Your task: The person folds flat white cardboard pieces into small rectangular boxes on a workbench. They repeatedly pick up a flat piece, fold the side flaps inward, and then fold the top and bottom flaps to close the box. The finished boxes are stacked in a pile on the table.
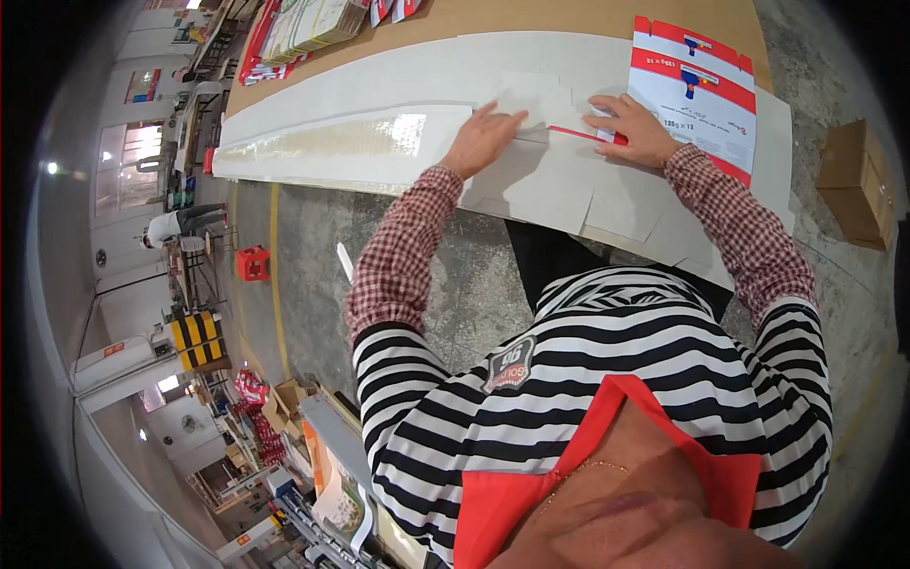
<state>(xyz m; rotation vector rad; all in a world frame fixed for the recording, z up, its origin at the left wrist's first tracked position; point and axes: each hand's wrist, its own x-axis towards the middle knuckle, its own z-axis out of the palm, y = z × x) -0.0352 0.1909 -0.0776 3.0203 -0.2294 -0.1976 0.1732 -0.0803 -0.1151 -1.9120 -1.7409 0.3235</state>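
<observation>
Grey-white cardboard sheets (559, 194) lie overlapping on the table in front of me. Over their middle is my left hand (482, 139), its fingers apart and holding nothing; whether the fingertips touch the card I cannot tell. To its right, my right hand (637, 133) bends its fingers round a small folded part of a carton blank with a red edge (573, 132). Part of that fold is hidden under the fingers. Just beyond the right hand lies a flat printed carton blank (701, 114) in white, red and blue, printed side up.
A glossy pale strip of sheet (351, 137) lies left of my hands. Bundled printed cartons (313, 27) are stacked at the far left of the table. An open brown box (856, 185) stands on the floor at right; a red stool (252, 264) is at left. A person (175, 226) is in the background.
</observation>
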